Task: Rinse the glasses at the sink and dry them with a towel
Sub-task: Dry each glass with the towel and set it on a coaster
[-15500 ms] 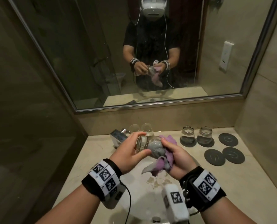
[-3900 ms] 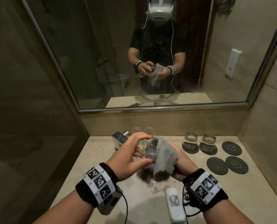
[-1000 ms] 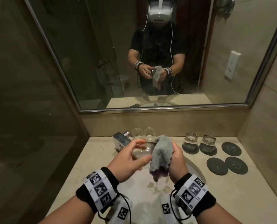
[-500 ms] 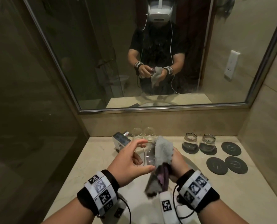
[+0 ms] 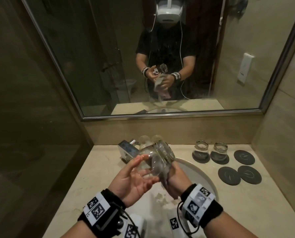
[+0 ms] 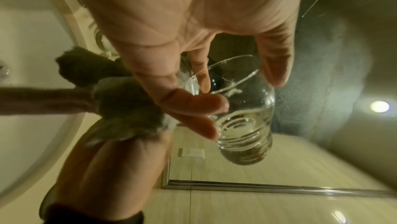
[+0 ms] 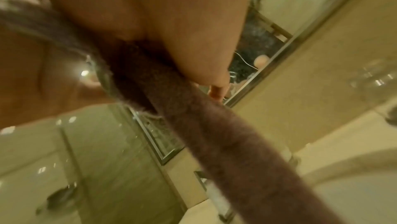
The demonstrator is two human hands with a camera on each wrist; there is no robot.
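A clear glass [image 5: 157,159] is held tilted above the sink, pinched between the thumb and fingers of my left hand [image 5: 147,170]. In the left wrist view the glass [image 6: 244,122] is bare, with my left hand [image 6: 240,95] at its rim. My right hand [image 5: 175,176] sits just right of the glass and grips a bunched grey and purple towel [image 5: 163,179]. The towel [image 6: 128,107] hangs down from that fist as a long strip [image 7: 214,134].
Two glasses [image 5: 200,150] [image 5: 219,151] stand on dark coasters at the back right, beside three bare coasters [image 5: 244,157]. Two more glasses [image 5: 143,140] stand behind the faucet [image 5: 127,150]. The white basin [image 5: 198,176] lies below my hands. A mirror [image 5: 91,66] covers the wall.
The towel that covered the glass has come off and now hangs from my right hand. The glass sits bare in my left hand, slightly higher.
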